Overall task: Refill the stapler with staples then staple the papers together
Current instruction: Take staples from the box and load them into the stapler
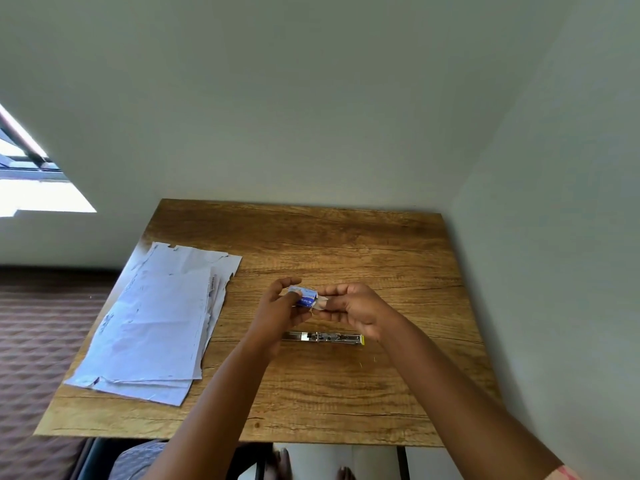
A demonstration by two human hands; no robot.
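Above the middle of the wooden table [346,393], both my hands hold a small blue and white staple box [304,296]. My left hand [280,310] grips the box's left end. My right hand [356,306] pinches the pale inner part sticking out of its right end. Just below the hands, the stapler [325,337] lies flat on the table, swung open lengthwise, metal with a yellow end at the right. A stack of creased white papers [156,327] lies on the table's left side.
The table stands in a corner, with pale walls behind it and to its right. A patterned brown floor covering [38,334] runs along the left. A window [31,181] shows at the far left.
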